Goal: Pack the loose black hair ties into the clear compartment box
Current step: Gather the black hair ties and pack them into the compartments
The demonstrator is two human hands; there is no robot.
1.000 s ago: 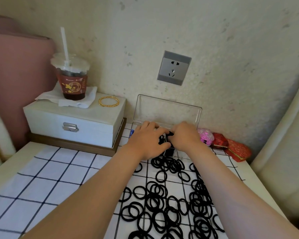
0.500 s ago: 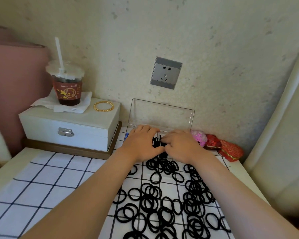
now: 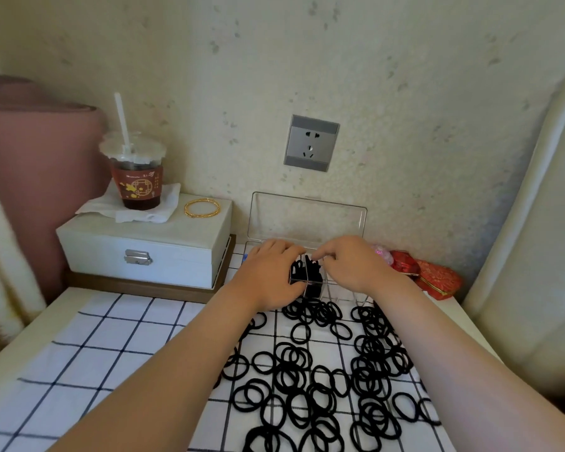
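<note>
Checked cloth covers the desk (image 3: 111, 353), where the clear compartment box (image 3: 307, 220) stands open against the wall. Both hands have stayed over its middle cells: left hand (image 3: 268, 275) curled on the divider edge, right hand (image 3: 349, 265) pinching, contents hidden. Some hair ties (image 3: 310, 275) now fill those cells; the loose hair ties (image 3: 323, 380) in front mean most packing remains.
</note>
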